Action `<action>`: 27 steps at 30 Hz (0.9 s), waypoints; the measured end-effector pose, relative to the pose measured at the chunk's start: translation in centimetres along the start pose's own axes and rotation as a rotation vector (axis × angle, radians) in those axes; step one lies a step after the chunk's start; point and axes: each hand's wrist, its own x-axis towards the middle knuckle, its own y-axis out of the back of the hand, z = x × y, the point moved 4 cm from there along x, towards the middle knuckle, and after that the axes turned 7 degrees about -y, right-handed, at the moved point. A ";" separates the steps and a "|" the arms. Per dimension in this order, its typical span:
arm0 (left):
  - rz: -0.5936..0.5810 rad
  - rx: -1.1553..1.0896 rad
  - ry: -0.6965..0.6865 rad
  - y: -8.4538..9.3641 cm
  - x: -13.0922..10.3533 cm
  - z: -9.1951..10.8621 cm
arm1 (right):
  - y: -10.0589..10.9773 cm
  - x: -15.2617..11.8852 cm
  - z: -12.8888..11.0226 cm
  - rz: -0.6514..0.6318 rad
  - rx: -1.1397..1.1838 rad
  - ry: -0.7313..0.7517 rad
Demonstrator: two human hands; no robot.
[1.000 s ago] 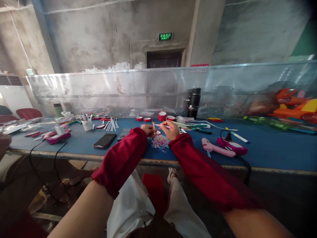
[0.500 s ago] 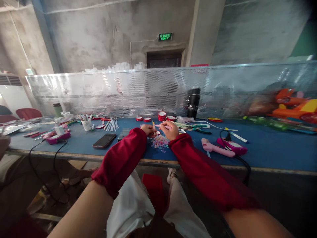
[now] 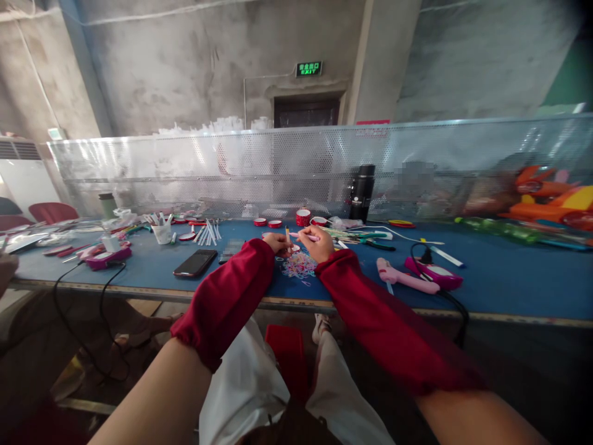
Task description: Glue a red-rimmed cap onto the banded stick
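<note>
My left hand is closed in a pinch round a thin upright stick, pale with a yellow-orange part. Facing it, my right hand grips a slim pink pen-like tool, its tip pointing left at the stick. Whether tip and stick touch is too small to tell. Just below both hands lies a loose pile of small pastel rubber-band-like loops on the blue tabletop. A small round red-rimmed piece shows partly between the hands.
A phone lies left of my forearm. Rolls of red tape, a black bottle and pliers stand or lie beyond my hands. At right are a pink glue gun and a purple corded device. A co-worker's hand shows far left.
</note>
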 end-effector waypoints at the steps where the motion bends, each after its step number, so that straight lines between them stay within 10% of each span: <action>1: 0.011 -0.004 -0.006 0.0 -0.5 0.5 | 0.0 0.0 0.0 0.004 -0.002 0.002; 18: -0.017 -0.035 -0.325 -0.6 -10.1 5.4 | -0.1 0.1 0.2 -0.016 0.018 0.001; 27: -0.056 0.057 0.029 -0.7 -2.1 2.3 | -0.1 0.0 0.2 -0.004 0.020 0.000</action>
